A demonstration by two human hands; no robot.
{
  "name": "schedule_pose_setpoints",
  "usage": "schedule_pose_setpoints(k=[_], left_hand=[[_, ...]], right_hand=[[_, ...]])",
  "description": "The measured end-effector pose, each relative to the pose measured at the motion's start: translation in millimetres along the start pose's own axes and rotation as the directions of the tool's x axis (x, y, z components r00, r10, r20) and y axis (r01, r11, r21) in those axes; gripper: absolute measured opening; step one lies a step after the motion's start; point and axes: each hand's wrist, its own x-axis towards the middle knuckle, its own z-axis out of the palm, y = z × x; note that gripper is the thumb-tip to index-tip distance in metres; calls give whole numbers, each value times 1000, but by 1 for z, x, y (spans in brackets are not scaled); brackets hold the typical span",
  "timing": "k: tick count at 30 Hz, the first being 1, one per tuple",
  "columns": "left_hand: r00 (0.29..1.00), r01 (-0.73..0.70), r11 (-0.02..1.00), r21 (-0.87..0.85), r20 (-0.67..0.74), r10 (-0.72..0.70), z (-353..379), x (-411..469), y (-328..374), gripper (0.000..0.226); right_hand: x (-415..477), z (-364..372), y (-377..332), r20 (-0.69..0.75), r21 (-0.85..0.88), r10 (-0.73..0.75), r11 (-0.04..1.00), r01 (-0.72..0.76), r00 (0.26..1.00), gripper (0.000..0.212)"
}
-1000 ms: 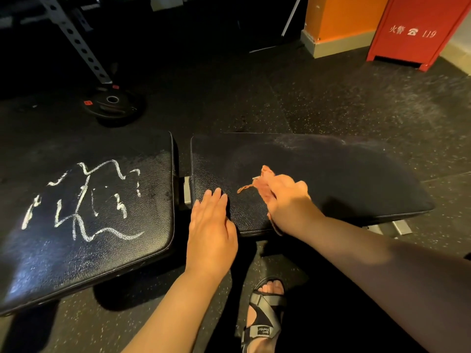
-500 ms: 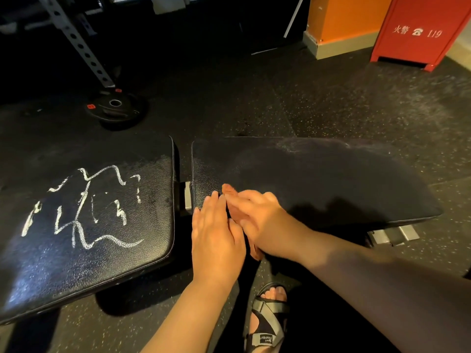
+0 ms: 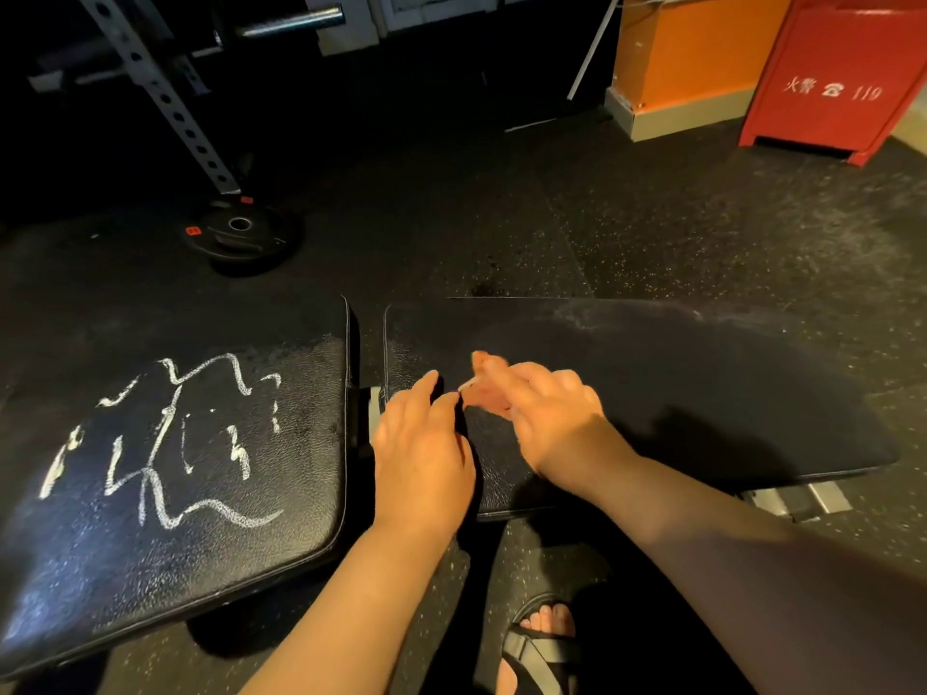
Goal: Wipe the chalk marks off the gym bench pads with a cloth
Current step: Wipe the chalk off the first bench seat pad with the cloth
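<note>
Two black bench pads lie side by side. The left pad (image 3: 165,534) carries white chalk marks (image 3: 165,438) across its middle. The right pad (image 3: 702,393) shows only a faint dusty smear along its far edge. My right hand (image 3: 547,408) grips a small pinkish cloth (image 3: 484,388) and presses it on the right pad near its left end; most of the cloth is hidden under the fingers. My left hand (image 3: 421,453) rests flat on the near left corner of the right pad, fingers straight, just beside the cloth.
A black weight plate (image 3: 241,233) lies on the rubber floor beyond the left pad, at the foot of a perforated rack upright (image 3: 165,97). A red fire cabinet (image 3: 832,77) and an orange column (image 3: 687,47) stand at the back right. My sandalled foot (image 3: 542,644) is below the bench.
My right hand with the cloth swept from mid-pad toward the near edge beside my left hand, then moved back up and away from the edge. My left hand stayed in place.
</note>
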Motion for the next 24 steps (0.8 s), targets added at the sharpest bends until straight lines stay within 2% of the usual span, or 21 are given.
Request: schedule_pose_setpoints(k=[2, 3, 4, 7, 8, 10, 12, 14, 15, 16, 17, 19, 20, 21, 22, 24], left_hand=[[1000, -14, 1000, 22, 11, 13, 2, 8, -2, 47], [1000, -12, 999, 34, 18, 12, 4, 10, -2, 47], [1000, -13, 999, 46, 21, 12, 6, 10, -3, 48], [999, -9, 1000, 22, -49, 10, 12, 6, -3, 50], [997, 0, 1000, 9, -78, 1, 13, 5, -3, 51], [994, 18, 1000, 12, -109, -17, 15, 5, -4, 51], [992, 15, 999, 32, -126, -10, 17, 5, -5, 47], [992, 0, 998, 63, -126, 8, 18, 5, -4, 45], [992, -4, 997, 83, -122, 15, 19, 6, -4, 46], [993, -6, 995, 103, -117, 18, 19, 6, -4, 47], [994, -7, 993, 116, -109, 20, 19, 7, -3, 49], [995, -15, 992, 123, -98, 27, 18, 8, -4, 52], [995, -18, 992, 126, -95, 30, 18, 8, -3, 53], [995, -18, 991, 130, -91, 30, 18, 9, -3, 53], [996, -17, 991, 136, -87, 29, 18, 9, -3, 52], [996, -15, 990, 142, -89, 28, 18, 10, -3, 51]], right_hand=[[9, -6, 6, -13, -80, 244, 967, -244, 970, 74], [13, -8, 5, 2, -85, 299, 951, -298, 954, 72], [16, -9, 0, 29, -42, 286, 958, -285, 958, 70], [12, -1, -22, 105, 147, -16, 989, 0, 994, 65], [12, 2, -23, 88, 162, -90, 984, 75, 992, 64], [23, 3, -13, 36, 111, -140, 985, 135, 989, 66], [36, 2, 2, -24, 21, -11, 1000, 12, 1000, 68], [50, -3, 14, -53, -60, 230, 971, -233, 972, 66], [57, -2, 18, -27, -57, 316, 947, -317, 949, 63], [62, 0, 16, 6, 11, 332, 943, -332, 943, 57], [64, 1, 8, 46, 97, 273, 956, -276, 961, 49], [64, 5, -9, 63, 192, 8, 981, -20, 998, 43], [66, 7, -10, 73, 192, -72, 980, 56, 995, 49], [71, 4, -7, 54, 184, -87, 980, 76, 995, 59], [78, 0, 1, 26, 172, -6, 985, 2, 1000, 68], [85, -4, 14, -32, 101, 271, 958, -267, 962, 71]])
